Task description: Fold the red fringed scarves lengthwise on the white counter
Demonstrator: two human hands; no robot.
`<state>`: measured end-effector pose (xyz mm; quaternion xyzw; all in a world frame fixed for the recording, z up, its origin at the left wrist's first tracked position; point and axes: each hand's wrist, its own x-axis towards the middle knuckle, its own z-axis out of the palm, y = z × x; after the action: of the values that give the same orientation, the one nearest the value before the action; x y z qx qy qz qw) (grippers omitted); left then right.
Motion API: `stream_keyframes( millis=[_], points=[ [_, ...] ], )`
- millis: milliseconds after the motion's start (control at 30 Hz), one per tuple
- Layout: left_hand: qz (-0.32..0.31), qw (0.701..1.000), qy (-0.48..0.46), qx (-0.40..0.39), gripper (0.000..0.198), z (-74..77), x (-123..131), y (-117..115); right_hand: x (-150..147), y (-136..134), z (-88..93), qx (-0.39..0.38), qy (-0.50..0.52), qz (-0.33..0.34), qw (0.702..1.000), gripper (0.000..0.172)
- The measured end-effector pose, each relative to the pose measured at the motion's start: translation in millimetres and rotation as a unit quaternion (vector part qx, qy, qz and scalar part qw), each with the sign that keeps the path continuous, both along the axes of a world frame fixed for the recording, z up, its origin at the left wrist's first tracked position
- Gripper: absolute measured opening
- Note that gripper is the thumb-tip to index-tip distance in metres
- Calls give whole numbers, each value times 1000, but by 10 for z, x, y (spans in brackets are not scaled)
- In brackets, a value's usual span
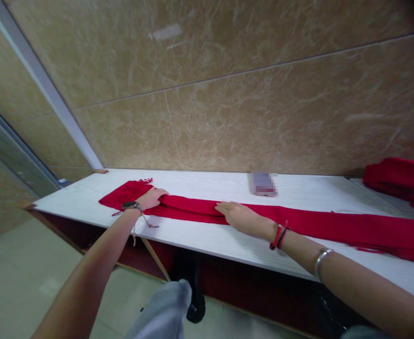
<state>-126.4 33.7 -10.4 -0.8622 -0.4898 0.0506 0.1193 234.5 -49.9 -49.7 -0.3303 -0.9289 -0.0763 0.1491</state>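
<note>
Head view: left hand point(152, 198) and right hand point(240, 216) rest on the red scarf point(193, 209); whether either grip pinches, I can't tell. It runs along the worktop point(207, 181), before the phone point(262, 183); leftward of that, one stretch looks folded narrow, the fringed end point(125, 194) seemingly unfolded.

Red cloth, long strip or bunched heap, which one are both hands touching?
The long strip, under the left hand and right hand; the bunched heap by the wall has no hand on it.
</note>
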Motion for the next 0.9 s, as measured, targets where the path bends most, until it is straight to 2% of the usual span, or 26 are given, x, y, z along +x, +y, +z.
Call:
stream_keyframes(
  millis=[67, 133, 200, 267, 333, 433, 533, 633, 700, 767, 833, 900],
  points=[
    [16, 999, 23, 36, 41, -10, -23, 19, -45, 53, -77, -14, 33, 4, 999, 45],
    [56, 992, 36, 111, 39, -28, -68, 17, -18, 74, -165, -22, 71, -15, 997, 47],
    [108, 973, 35, 199, 39, -36, -123, 2, 33, 75, -223, -29, 107, -37, 993, 48],
    [144, 956, 21, 254, 40, -33, -176, -16, 67, 71, -238, -33, 145, -60, 987, 49],
    [129, 962, 24, 241, 44, -32, -216, -38, 77, 70, -225, -25, 175, -78, 981, 48],
    [41, 988, 42, 146, 47, -54, -221, -98, 67, 62, -189, -10, 160, -54, 986, 44],
    [-14, 992, 11, 127, 42, -70, -121, -201, 61, 39, -152, -9, 108, -3, 994, 38],
    [-55, 994, 11, 94, 38, -41, 40, -302, 70, 25, -114, -15, 122, -21, 992, 37],
    [-37, 995, 12, 95, 37, -11, 114, -356, 84, 20, -89, -20, 153, -56, 986, 36],
    [17, 988, -21, 150, 36, 0, 135, -410, 108, 7, -66, -18, 179, -80, 980, 36],
    [33, 984, -45, 170, 36, -25, 108, -477, 141, -18, -50, -24, 173, -53, 983, 36],
    [7, 992, -31, 125, 37, -80, 51, -555, 179, -51, -46, -46, 129, 12, 991, 36]
  ],
)
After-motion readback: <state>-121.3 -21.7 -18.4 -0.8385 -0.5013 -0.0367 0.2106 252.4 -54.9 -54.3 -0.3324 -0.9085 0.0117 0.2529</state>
